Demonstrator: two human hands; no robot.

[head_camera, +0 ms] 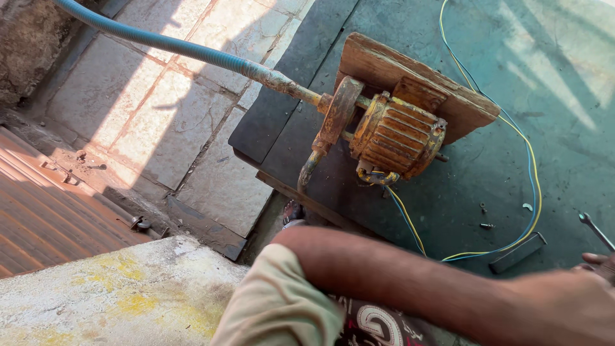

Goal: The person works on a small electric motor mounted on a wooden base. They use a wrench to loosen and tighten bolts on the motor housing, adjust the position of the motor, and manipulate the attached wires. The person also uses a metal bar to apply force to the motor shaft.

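Observation:
My left forearm reaches across the bottom of the view, and my left hand (570, 307) sits at the lower right edge, partly cut off. Its fingertips lie just below a metal spanner (594, 230); I cannot tell whether they grip it. A rusty orange finned motor pump (394, 134) rests on a wooden board (384, 64) on a dark mat (448, 205). A blue hose (160, 41) joins its rusty pipe. Yellow and blue wires (535, 192) loop from the motor towards my hand. My right hand is out of view.
Small screws (485, 224) and a flat dark bar (517, 253) lie on the mat near the wire loop. Stone paving (154, 109) lies to the left, with a corrugated metal sheet (45, 211) and a yellow-stained concrete ledge (115, 295) at the lower left.

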